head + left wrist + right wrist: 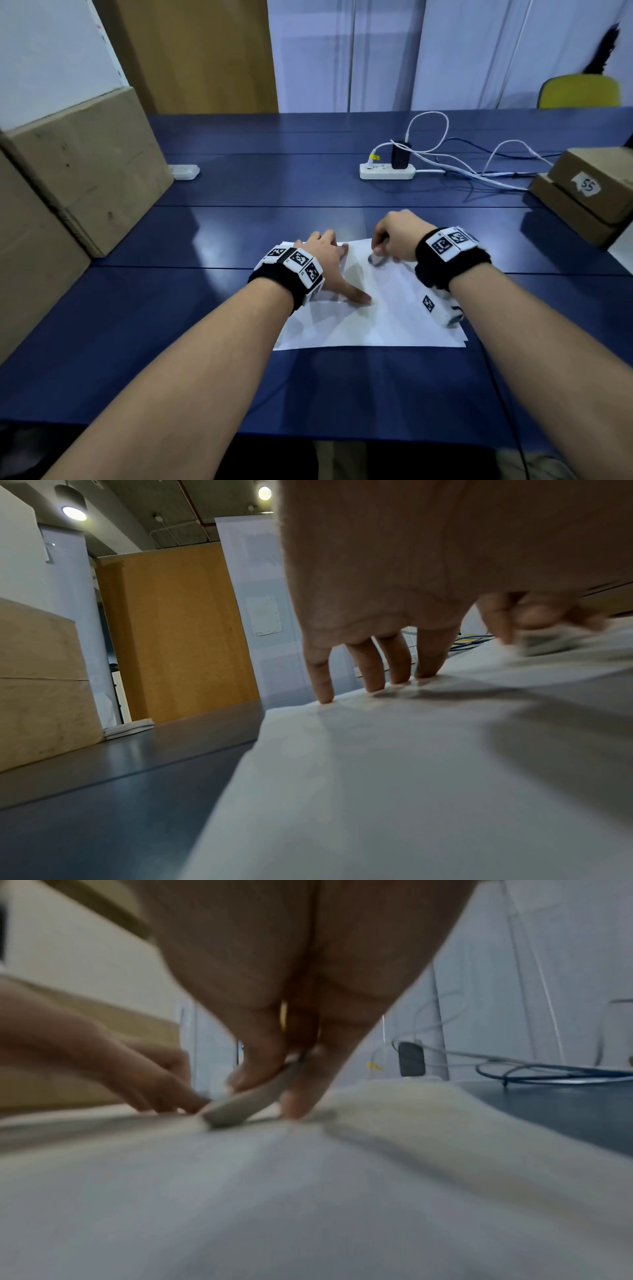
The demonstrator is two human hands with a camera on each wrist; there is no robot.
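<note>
A stack of white paper (376, 318) lies on the blue table (171, 308) in front of me. My left hand (329, 257) rests on the sheet's left part with straight, spread fingers (369, 666) and the thumb pressing the paper (377, 777). My right hand (394, 236) is curled near the sheet's far edge. It pinches a small flat grey-white object (376, 261) whose low end touches the paper. In the right wrist view the thumb and fingers (298, 1096) hold this object (240, 1107) tilted on the paper (308, 1204), close to my left hand (137, 1074). What the object is stays blurred.
Large cardboard boxes (85, 171) stand along the table's left side, and smaller stacked boxes (589, 192) sit at the right. A white power strip (387, 171) with a black charger and trailing cables lies beyond the paper. Another white strip (185, 171) lies far left, and a yellow chair (579, 90) stands behind.
</note>
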